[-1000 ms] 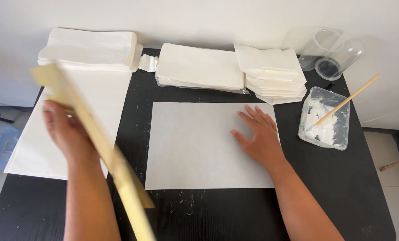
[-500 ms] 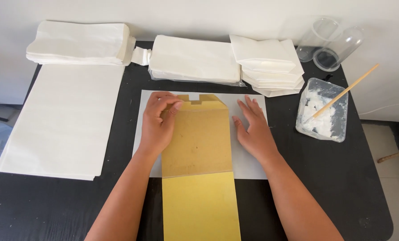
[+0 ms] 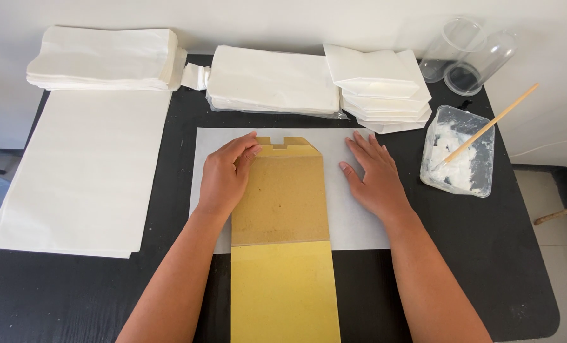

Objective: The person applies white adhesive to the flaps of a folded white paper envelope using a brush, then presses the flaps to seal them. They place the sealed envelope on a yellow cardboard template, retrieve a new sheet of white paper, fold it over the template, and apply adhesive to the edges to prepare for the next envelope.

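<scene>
Your grip is loose: neither hand has hold of anything. Your left hand [image 3: 225,176] lies open with its fingers bent a little, and the fingertips press down on the far left corner of the brown cardboard piece [image 3: 285,194]. Your right hand [image 3: 373,176] lies flat and open, fingers spread, on the white paper sheet [image 3: 353,222], just to the right of the cardboard.

The brown cardboard piece lies flat in the middle of the white sheet. Its far edge has little square notches cut in it. Its near end joins a brighter yellow part [image 3: 283,292] that comes toward you, past the near edge of the sheet.

The white sheet lies flat on the black worktop [image 3: 486,267].

To the left is a big pile of flat white paper [image 3: 83,171]. It hangs over the left edge of the worktop.

On the far side are three stacks of folded white bags: one on the far left [image 3: 102,57], one in the middle [image 3: 274,79] and one to the right [image 3: 379,86].

On the right is a clear plastic tub [image 3: 459,152] with white paste in it. A wooden stick [image 3: 493,124] leans in the tub. Past it, far right, two clear plastic cups [image 3: 467,57] lie on their sides.
</scene>
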